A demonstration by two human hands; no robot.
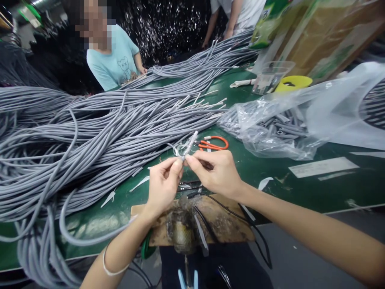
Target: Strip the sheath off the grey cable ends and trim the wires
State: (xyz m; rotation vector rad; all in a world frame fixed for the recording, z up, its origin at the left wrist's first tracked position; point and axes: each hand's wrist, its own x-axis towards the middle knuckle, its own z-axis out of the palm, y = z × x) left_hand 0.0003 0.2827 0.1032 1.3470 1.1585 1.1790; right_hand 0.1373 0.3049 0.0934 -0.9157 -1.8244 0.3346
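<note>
From where I stand, nothing can be read. The green-and-white packaging [267, 24] at the far right corner of the table [300, 192] carries printing, but it is too blurred to make out. The light blue T-shirt [111, 64] of the person across the table shows a small bear drawing, no legible words. The white paper strip [323, 166] near the front edge looks blank.

Green surface [300, 188], heaped at left with grey cables [90, 132]; at right, bag [270, 128] of tube offcuts, clear tub [270, 76], yellow disc [293, 83], white label [325, 166]; orange snips [215, 143] centre; scorched board [222, 224] at near edge.
</note>
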